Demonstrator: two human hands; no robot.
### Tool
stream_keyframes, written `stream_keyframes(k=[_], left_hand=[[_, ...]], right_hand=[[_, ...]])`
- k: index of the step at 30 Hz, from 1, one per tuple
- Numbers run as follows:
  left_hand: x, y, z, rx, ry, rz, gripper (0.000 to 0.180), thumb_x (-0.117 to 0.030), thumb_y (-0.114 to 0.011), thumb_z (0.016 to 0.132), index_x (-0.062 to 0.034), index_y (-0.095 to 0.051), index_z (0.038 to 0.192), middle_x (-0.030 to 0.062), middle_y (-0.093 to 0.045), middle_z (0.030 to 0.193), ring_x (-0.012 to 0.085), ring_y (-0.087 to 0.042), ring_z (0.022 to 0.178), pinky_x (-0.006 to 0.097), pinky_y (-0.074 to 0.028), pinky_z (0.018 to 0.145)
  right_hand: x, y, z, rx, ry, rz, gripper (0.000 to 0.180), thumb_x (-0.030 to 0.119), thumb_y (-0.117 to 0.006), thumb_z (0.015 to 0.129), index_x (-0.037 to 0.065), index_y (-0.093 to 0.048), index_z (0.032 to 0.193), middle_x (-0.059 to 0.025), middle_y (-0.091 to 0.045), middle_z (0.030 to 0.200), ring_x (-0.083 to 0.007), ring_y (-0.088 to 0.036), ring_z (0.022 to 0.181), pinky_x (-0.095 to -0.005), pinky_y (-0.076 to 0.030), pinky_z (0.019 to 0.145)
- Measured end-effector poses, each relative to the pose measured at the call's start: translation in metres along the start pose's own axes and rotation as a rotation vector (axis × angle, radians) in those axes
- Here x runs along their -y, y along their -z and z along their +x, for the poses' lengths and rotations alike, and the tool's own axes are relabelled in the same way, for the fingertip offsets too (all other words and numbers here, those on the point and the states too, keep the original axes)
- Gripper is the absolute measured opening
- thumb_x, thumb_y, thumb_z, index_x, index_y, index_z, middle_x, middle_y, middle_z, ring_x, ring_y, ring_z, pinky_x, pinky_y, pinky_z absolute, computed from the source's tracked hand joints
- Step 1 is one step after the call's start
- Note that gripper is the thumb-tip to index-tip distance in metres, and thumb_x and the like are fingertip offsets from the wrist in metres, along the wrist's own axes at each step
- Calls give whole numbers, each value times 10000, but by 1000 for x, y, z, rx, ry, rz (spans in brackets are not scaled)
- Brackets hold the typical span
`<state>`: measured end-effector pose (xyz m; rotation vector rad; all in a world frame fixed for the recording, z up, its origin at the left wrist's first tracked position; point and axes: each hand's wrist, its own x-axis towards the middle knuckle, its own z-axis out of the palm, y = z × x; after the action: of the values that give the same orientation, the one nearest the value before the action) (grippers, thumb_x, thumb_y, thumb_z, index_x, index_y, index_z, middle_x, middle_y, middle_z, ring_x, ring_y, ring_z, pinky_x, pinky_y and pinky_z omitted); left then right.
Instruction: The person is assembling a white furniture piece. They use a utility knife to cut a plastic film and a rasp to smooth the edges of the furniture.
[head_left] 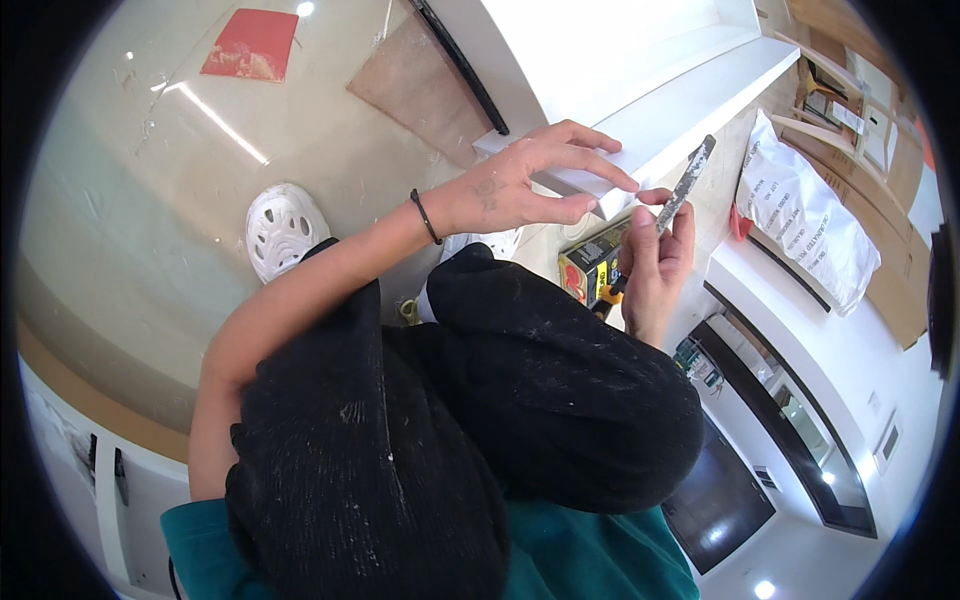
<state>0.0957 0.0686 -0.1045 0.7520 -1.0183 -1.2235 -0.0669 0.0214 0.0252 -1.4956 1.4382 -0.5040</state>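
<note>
My right hand (655,265) is closed around a long, narrow flat tool (688,182), grey and speckled with white. The tool tilts up and to the right, its far end beyond my fingers. A yellow and black piece (612,292) shows below the hand, perhaps its handle. My left hand (535,180) is stretched out with its fingers apart, holding nothing. Its index fingertip comes close to the right hand's fingers, and I cannot tell whether they touch. Under the hands is the corner of a white ledge (690,100).
A printed box or tin (592,268) stands beside my right hand. Farther right lie a white printed sack (805,215) and cardboard (890,270). On the glossy floor (160,260) are a red sheet (250,45) and a brown panel (415,85). My white clog (283,228) is left of my knees.
</note>
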Motion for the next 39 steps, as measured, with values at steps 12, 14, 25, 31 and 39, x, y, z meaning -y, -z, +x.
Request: stream_keyframes(k=[12,14,25,31,39], left_hand=[[7,-4,-2,-39,-7,4,363,-132,-674,915,-218,-740,1261,53,-541,1487,258,-498,1387,443,-403,1161],[9,-5,-2,-36,-18,1,356,-145,-678,920,-233,-740,1259,49,-538,1490,261,-488,1398,448,-407,1163],[11,-7,-3,-40,19,1,344,-174,-695,927,-263,-742,1255,45,-521,1505,255,-467,1417,457,-418,1162],[7,-8,1,-71,-30,51,565,-203,-759,881,-161,-597,1420,65,-520,1502,278,-470,1408,430,-385,1181],[16,-29,11,-167,-17,489,868,-269,-844,804,-88,-419,1540,123,-507,1504,328,-478,1379,453,-350,1181]], right_hand=[[6,-8,4,120,-36,37,308,12,-733,936,50,-513,1148,-29,-642,800,-69,-613,674,-204,-469,631],[6,-7,4,128,-62,79,306,14,-735,937,55,-514,1145,-25,-640,786,-74,-620,680,-207,-475,638],[6,-7,6,146,-84,125,278,4,-715,950,63,-515,1135,-19,-639,793,-70,-620,700,-204,-477,649],[11,-4,4,172,-68,-5,230,85,-646,1013,78,-484,1176,10,-570,774,-53,-504,649,-213,-382,597],[65,12,-7,269,221,-1027,260,285,-532,1080,47,-579,988,-190,-642,744,-349,-663,666,-412,-497,598]])
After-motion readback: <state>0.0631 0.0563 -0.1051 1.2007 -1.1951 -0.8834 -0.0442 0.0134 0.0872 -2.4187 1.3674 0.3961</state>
